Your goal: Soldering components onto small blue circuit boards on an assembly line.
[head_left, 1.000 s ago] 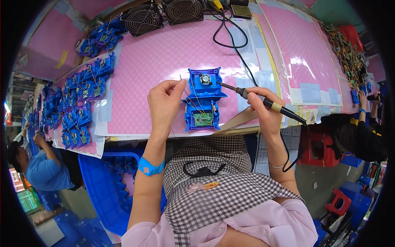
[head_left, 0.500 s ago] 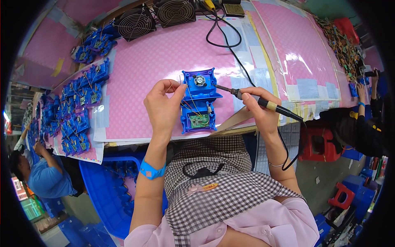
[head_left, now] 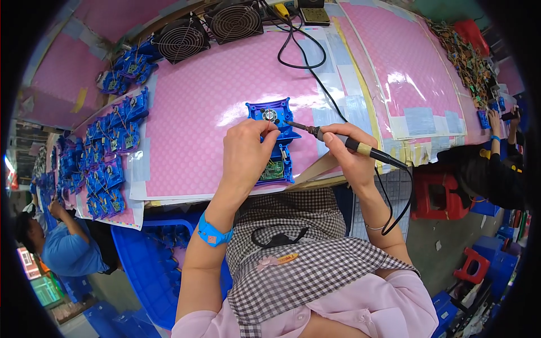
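- Soldering iron [head_left: 363, 150] sits in my right hand [head_left: 358, 166], gripped pen-fashion by the handle behind the metal shaft, probably to steer the tip finely and keep my skin off the heat.
- Its tip points left, at the right side of the round speaker [head_left: 270, 116]; whether it touches anything there I cannot tell.
- My left hand [head_left: 245, 152] is closed at the fingertips, pinching what looks like a thin wire [head_left: 268, 126]; such a fine strand seems to call for finger and thumb only.
- The blue housing [head_left: 282, 106] lies straight ahead of me, close to the near edge of the bench [head_left: 186, 112], likely for easy reach by both hands.
- Its two halves lie one beyond the other, insides up, which bares the speaker in the farther half and the green circuit board [head_left: 274, 170] in the nearer; my left hand hides part of both.
- The black cord [head_left: 324, 84] lies on the bench beyond my right hand, seemingly placed off to that side so as not to cross the housing.
- More blue housings [head_left: 107, 177] sit in rows to my left, perhaps grouped to keep their loose wires from tangling.
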Motion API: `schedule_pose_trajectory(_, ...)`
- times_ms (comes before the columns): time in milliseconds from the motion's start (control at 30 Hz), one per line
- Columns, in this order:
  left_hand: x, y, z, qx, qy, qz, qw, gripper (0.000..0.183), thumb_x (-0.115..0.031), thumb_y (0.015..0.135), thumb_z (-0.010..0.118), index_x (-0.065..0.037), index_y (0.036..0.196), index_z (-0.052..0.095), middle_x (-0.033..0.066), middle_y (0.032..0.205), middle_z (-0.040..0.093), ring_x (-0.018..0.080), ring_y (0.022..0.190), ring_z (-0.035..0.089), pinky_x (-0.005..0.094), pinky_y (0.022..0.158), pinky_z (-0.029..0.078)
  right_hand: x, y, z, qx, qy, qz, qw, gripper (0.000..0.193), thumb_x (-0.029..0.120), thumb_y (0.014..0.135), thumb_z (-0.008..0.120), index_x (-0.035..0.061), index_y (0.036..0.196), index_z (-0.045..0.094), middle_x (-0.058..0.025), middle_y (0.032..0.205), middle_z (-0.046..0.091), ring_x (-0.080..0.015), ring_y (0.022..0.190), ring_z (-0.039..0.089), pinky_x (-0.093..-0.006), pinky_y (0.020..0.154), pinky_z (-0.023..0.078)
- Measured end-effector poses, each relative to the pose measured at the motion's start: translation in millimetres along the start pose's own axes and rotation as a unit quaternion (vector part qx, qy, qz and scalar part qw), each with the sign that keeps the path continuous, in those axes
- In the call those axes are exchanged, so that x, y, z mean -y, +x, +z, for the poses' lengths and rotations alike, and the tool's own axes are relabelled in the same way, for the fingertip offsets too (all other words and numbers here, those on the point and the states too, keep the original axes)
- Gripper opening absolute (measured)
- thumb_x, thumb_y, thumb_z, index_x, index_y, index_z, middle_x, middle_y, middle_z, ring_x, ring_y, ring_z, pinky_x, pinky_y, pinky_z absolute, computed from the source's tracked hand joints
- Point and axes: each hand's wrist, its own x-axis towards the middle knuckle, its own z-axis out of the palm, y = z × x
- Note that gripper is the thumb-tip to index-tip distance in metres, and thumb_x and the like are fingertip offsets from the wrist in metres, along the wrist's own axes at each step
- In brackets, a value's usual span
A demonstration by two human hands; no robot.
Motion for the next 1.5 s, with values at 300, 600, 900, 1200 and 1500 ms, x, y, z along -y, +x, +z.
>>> schedule_pose_trajectory(300,-3,2,-1,0.013,0.032,-0.013,0.999,0.010,-0.012,0.076,0.069,-0.003,0.080,0.070,0.0120,0.074,0.066,0.0269,0.066,0.064,0.0380,0.061,0.049,-6,-1,1,0.010,-0.008,-0.028,1.000,0.012,0.005,0.082,0.067,0.0003,0.093,0.070,-0.0021,0.076,0.064,-0.0042,0.062,0.052,-0.0194,0.054,0.037)
schedule_pose_trajectory(600,-4,4,1,0.008,0.039,-0.005,0.999,0.009,-0.011,0.075,0.069,-0.003,0.078,0.070,0.0125,0.072,0.065,0.0279,0.066,0.064,0.0391,0.060,0.049,2,2,0,0.017,-0.034,-0.041,0.998,0.011,0.005,0.082,0.067,-0.0005,0.092,0.070,-0.0038,0.077,0.064,-0.0061,0.062,0.053,-0.0208,0.055,0.038)
schedule_pose_trajectory(900,-5,4,1,0.010,0.037,-0.017,0.999,0.010,-0.012,0.075,0.069,-0.003,0.079,0.071,0.0126,0.073,0.066,0.0282,0.067,0.064,0.0394,0.061,0.050,5,-2,-1,0.003,-0.053,-0.045,0.998,0.012,0.005,0.082,0.067,-0.0011,0.091,0.070,-0.0054,0.077,0.065,-0.0087,0.065,0.055,-0.0219,0.058,0.041)
schedule_pose_trajectory(1200,-3,6,2,0.020,0.057,-0.017,0.998,0.014,-0.013,0.075,0.070,-0.001,0.082,0.071,0.0126,0.074,0.067,0.0240,0.066,0.064,0.0345,0.060,0.049,3,-1,-2,-0.001,-0.036,-0.050,0.998,0.012,0.004,0.081,0.067,-0.0013,0.092,0.069,-0.0064,0.079,0.065,-0.0090,0.066,0.056,-0.0218,0.059,0.042)
schedule_pose_trajectory(1500,-4,5,3,0.009,0.047,-0.010,0.999,0.009,-0.011,0.075,0.069,-0.002,0.078,0.070,0.0125,0.072,0.066,0.0289,0.067,0.064,0.0405,0.061,0.049,4,0,0,0.019,-0.043,-0.045,0.998,0.012,0.004,0.081,0.067,-0.0015,0.092,0.069,-0.0067,0.080,0.066,-0.0090,0.068,0.057,-0.0220,0.060,0.042)
